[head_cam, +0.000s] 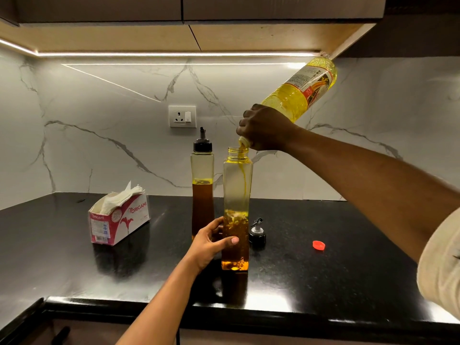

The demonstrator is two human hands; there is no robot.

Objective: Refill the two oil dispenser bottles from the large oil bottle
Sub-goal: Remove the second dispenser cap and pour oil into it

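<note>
R hand (267, 128) fingers clamp tilted large oil bottle (303, 90) at neck, pouring into open dispenser bottle (236, 190) on counter (323, 282), L hand (209, 245) fingers curled round it; glug or drift off narrow mouth could spill.

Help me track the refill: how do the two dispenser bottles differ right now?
The front dispenser bottle is uncapped and takes oil from the large oil bottle; the rear dispenser bottle wears its black pourer cap and gets none. The left hand grips the front one; the rear one stands untouched. The rear one looks fuller. Both are clear, upright, on the counter.
</note>
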